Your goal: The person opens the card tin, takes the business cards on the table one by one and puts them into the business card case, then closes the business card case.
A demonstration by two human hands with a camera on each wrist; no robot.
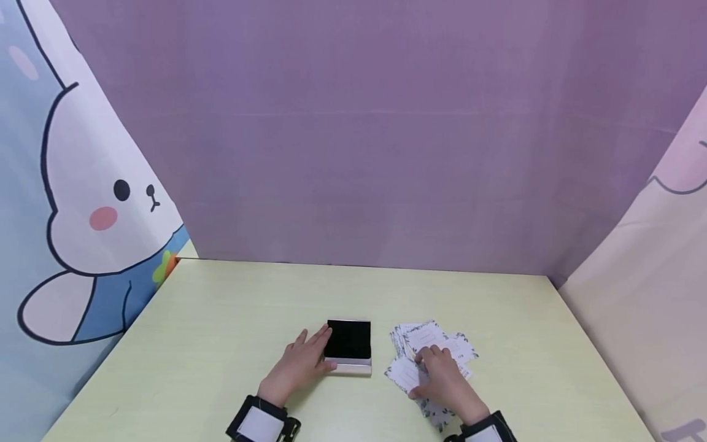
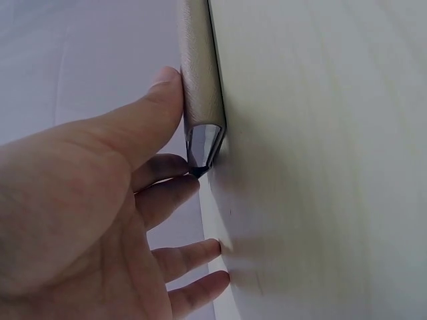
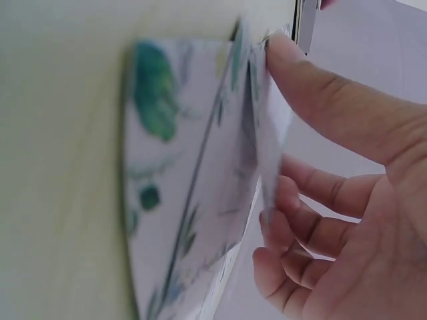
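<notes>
Left hand (image 1: 298,363) flat, steadying black-topped silver card case (image 1: 348,347). Right hand (image 1: 442,377) pinching 1 leaf-printed white card (image 3: 267,127) off loose pile (image 1: 428,350) beneath it. Sorting looks barely begun; pile left.

The case (image 1: 348,347) has a glossy black top and a brushed metal edge, silvery with fine grain lines up close. The cards (image 1: 428,344) look like thin matt paper with leafy green print. The table (image 1: 232,319) is smooth pale yellow-green laminate with faint wood grain, and the backdrop (image 1: 353,135) is soft matt purple cloth.
</notes>
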